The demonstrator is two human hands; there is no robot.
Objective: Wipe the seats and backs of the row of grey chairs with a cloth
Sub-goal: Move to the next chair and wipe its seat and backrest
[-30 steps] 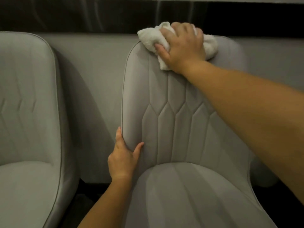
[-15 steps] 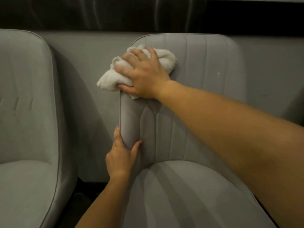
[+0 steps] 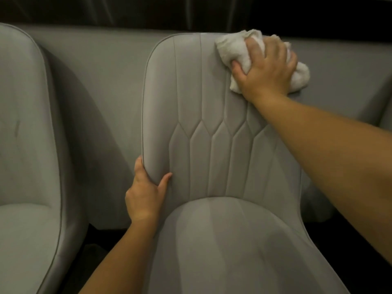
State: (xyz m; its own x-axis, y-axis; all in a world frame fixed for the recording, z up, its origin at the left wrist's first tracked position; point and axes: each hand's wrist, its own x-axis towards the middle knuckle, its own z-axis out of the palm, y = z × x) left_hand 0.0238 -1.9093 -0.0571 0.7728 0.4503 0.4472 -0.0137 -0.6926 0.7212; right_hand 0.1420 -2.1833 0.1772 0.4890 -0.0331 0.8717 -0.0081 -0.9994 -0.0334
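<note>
A grey upholstered chair point(image 3: 212, 145) with stitched panels fills the middle of the view, its seat toward me. My right hand point(image 3: 267, 71) grips a bunched white cloth point(image 3: 235, 49) and presses it on the top right corner of the chair's back. My left hand point(image 3: 146, 192) holds the lower left edge of the back, thumb on the front, fingers hidden behind the edge. A second grey chair point(image 3: 25, 145) stands to the left, partly cut off by the frame.
A grey wall panel point(image 3: 101, 81) runs behind the chairs, with a dark strip point(image 3: 148, 11) above it. A narrow gap with dark floor point(image 3: 95, 251) separates the two chairs. Part of another grey shape point(image 3: 386, 111) shows at the right edge.
My right hand has swept the cloth from the upper left side of the chair's back across to its top right corner. My left hand has kept its hold on the left edge.
</note>
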